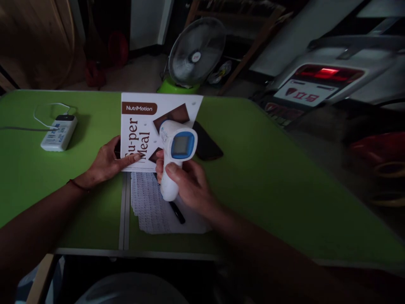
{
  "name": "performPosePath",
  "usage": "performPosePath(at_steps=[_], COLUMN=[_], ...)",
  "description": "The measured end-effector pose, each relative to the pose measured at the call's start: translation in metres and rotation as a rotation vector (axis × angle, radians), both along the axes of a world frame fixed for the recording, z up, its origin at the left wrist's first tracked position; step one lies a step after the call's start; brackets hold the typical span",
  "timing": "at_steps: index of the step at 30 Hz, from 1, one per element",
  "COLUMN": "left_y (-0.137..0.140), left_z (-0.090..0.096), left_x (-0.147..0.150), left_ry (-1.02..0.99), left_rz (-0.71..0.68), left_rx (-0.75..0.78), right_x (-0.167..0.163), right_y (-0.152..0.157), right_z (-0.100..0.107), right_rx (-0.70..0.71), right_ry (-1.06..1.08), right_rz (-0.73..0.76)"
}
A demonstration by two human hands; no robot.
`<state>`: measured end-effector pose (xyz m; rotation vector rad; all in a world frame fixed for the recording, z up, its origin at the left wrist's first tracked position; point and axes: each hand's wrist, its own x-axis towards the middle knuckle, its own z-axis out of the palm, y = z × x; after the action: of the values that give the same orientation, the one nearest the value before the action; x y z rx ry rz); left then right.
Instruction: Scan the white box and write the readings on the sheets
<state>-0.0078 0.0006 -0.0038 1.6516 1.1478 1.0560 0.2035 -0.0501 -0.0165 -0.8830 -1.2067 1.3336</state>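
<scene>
My left hand (109,161) grips the lower left edge of a white box (136,133) with brown print reading "NutriMotion" and "Su-per Meal", its thumb across the front. In my right hand (190,179) is a white infrared thermometer (171,185), held upright by its handle in front of the box. The blue-framed screen (182,145) faces me, and no reading can be made out on it. Beneath both lie sheets of paper covered in writing (152,211) and a black pen (177,212), partly hidden. A dark flat object (207,143) lies behind the thermometer, partly covered.
A white power bank or adapter (59,134) with cables sits at the left of the green folding table (268,190). Past the far edge stands a fan (196,55) on a green base. An electric scooter (329,76) with a lit red light stands at the right.
</scene>
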Motion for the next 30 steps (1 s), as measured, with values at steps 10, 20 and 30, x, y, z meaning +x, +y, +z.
performPosePath(at_steps=[10, 20, 30], left_y=[0.0003, -0.0005, 0.0013], left_z=[-0.0004, 0.0016, 0.0005], left_x=[-0.0014, -0.0008, -0.0016], left_ry=[0.035, 0.051, 0.049], left_rz=[0.000, -0.008, -0.013], left_rx=[0.032, 0.043, 0.044], right_x=[-0.0010, -0.0034, -0.0046], right_y=[-0.0011, -0.0012, -0.0020], right_z=[-0.0052, -0.0025, -0.0023], right_rx=[0.011, 0.044, 0.029], right_ry=[-0.017, -0.030, -0.056], right_rz=[0.003, -0.036, -0.043])
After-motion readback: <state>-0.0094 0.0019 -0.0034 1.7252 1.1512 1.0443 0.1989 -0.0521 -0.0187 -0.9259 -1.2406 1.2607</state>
